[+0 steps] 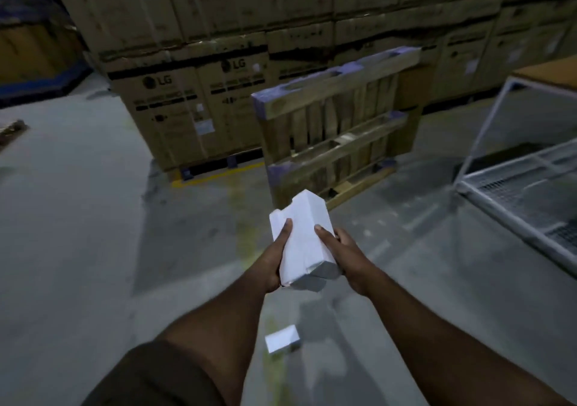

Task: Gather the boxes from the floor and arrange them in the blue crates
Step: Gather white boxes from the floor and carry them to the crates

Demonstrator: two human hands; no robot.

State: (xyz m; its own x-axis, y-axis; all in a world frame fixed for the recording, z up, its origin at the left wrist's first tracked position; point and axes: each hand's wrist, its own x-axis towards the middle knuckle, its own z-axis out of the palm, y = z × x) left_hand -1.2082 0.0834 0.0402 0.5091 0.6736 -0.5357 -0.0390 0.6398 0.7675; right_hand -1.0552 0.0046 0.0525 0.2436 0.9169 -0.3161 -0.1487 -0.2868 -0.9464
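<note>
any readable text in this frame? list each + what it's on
"LG" on the left brown carton in the stack.
"LG" on the next brown carton to its right.
Black print bars and white stickers on those cartons: too blurred to read.
White boxes held in both hands and the white box on the floor: no visible text.

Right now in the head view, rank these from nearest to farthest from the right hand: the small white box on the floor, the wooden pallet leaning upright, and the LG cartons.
1. Small white box on the floor: below the right hand, near the person's feet.
2. Wooden pallet: ahead, standing on edge.
3. LG cartons: behind the pallet, ahead and to the left.
</note>
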